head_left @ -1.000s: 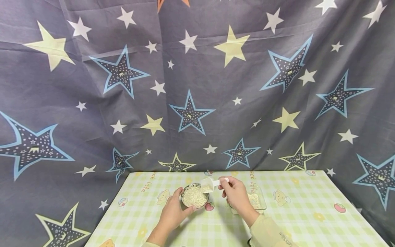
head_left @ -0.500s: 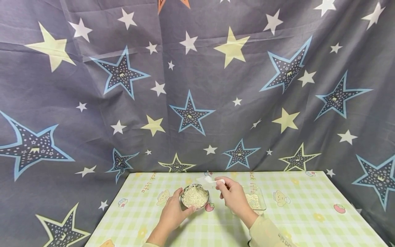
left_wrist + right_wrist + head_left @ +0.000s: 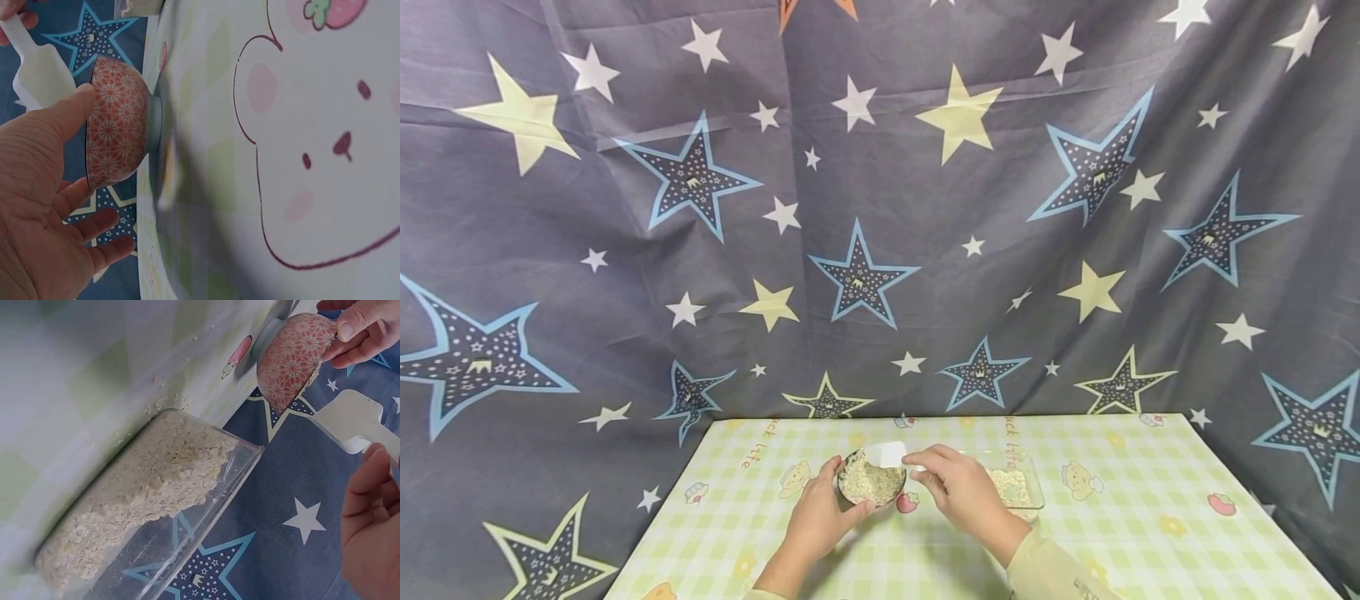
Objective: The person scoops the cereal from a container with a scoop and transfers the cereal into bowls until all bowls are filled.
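Note:
My left hand (image 3: 823,517) grips a small bowl by its rim, thumb on the near side and a finger on the opposite side. The bowl (image 3: 115,122) has a red-and-white flower pattern outside and stands on the tablecloth, filled with oat flakes (image 3: 867,485). In my right hand (image 3: 964,492) is the handle of a white scoop (image 3: 889,454), pinched between thumb and fingers. The scoop's head hangs over the bowl's far right rim. From the right wrist view, the scoop (image 3: 350,415) is beside the bowl's mouth; whether it touches the oats is unclear.
A clear rectangular container (image 3: 1040,492) holding more oat flakes (image 3: 144,487) stands right of the bowl, partly behind my right hand. Loose flakes (image 3: 159,400) lie on the checked tablecloth (image 3: 1150,542) beside it. A star-patterned curtain (image 3: 880,192) hangs behind the table.
The scoop, tipped over the bowl a second ago, lifted away from the oats and is now lower, over the bowl's far right rim. My left hand and the bowl stay in place.

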Action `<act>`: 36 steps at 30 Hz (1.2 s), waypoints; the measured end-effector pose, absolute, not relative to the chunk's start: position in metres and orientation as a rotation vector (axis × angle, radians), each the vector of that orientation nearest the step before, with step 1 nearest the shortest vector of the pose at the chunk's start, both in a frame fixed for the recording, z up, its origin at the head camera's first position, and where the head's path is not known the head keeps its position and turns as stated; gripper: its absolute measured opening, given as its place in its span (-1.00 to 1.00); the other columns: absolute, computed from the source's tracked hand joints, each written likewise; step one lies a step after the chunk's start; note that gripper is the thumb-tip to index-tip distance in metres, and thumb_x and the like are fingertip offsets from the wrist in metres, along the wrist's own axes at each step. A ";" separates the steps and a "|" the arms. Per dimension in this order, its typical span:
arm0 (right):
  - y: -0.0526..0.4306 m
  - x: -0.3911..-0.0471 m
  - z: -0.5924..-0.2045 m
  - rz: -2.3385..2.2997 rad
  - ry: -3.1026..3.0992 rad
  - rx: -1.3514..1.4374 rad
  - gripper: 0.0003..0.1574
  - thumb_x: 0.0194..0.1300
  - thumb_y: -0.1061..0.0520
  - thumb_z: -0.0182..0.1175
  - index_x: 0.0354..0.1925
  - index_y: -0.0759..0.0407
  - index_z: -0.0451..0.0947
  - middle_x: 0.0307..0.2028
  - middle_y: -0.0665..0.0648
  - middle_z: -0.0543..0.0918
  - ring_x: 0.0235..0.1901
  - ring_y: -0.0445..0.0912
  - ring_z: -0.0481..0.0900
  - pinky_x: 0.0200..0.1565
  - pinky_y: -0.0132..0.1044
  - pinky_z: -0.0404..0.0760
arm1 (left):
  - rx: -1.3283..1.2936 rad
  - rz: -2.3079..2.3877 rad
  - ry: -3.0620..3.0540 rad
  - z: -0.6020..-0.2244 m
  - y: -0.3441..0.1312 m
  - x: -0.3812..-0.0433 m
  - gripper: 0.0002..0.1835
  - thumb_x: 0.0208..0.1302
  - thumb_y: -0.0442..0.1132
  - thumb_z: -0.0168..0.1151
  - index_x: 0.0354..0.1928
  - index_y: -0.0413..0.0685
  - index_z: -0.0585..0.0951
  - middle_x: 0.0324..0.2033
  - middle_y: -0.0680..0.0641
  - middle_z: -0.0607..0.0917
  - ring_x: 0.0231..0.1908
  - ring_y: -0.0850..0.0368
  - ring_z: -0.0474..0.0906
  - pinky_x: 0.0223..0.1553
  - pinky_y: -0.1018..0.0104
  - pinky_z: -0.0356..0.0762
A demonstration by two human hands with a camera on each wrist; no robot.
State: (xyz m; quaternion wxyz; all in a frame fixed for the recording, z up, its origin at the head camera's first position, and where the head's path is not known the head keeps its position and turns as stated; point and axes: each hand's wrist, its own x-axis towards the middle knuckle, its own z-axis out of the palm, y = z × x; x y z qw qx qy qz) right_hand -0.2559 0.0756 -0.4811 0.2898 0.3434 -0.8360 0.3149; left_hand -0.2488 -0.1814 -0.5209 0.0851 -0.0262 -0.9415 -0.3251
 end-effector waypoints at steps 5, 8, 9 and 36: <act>0.076 -0.256 -0.482 0.804 -2.207 0.928 -0.68 0.33 0.16 0.46 0.05 -0.03 0.78 -0.14 -0.09 0.82 -0.45 -0.45 0.50 -0.34 -0.46 0.65 | -0.090 -0.967 -2.799 -0.521 -0.181 -0.250 0.10 0.13 0.18 0.64 0.54 -0.27 0.34 0.41 -0.31 0.59 0.32 -0.38 0.57 0.24 -0.32 0.65; 0.077 -0.255 -0.483 0.806 -2.204 0.917 -0.69 0.35 0.15 0.45 0.05 -0.03 0.78 -0.15 -0.09 0.81 -0.45 -0.47 0.48 -0.36 -0.50 0.62 | -0.087 -0.969 -2.800 -0.521 -0.181 -0.250 0.10 0.13 0.18 0.64 0.55 -0.27 0.34 0.41 -0.31 0.59 0.32 -0.38 0.57 0.23 -0.31 0.65; 0.078 -0.255 -0.483 0.805 -2.198 0.914 -0.70 0.36 0.14 0.45 0.05 -0.03 0.78 -0.15 -0.09 0.82 -0.46 -0.47 0.47 -0.37 -0.52 0.61 | -0.085 -0.969 -2.801 -0.521 -0.181 -0.250 0.10 0.12 0.18 0.64 0.55 -0.27 0.34 0.41 -0.31 0.59 0.32 -0.37 0.57 0.23 -0.31 0.65; 0.152 -0.238 -0.482 1.041 -2.176 0.580 -0.76 0.43 0.26 0.36 0.03 0.13 0.78 -0.42 -0.14 0.67 -0.52 -0.47 0.41 -0.50 -0.49 0.53 | -0.246 -0.869 -2.725 -0.510 -0.173 -0.213 -0.05 0.24 0.11 0.57 0.53 -0.21 0.40 0.38 -0.28 0.60 0.36 -0.28 0.52 0.32 -0.34 0.60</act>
